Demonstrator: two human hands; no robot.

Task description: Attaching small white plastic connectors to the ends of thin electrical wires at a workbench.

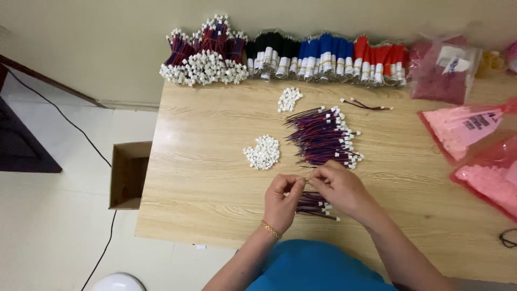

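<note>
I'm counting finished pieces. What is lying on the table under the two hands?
Under the left hand and right hand lies a small bundle of red-and-dark wires with white end connectors, on the wooden table. The hands cover its left part, so a count is impossible.

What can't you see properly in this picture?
Head view only:
- What the left hand and right hand pinch: too small, covered by fingers.
- Small wire pile: partly behind the hands.
- Pink bags: cut off by the right edge.
- Box inside: shadowed, partly under the table.
</note>
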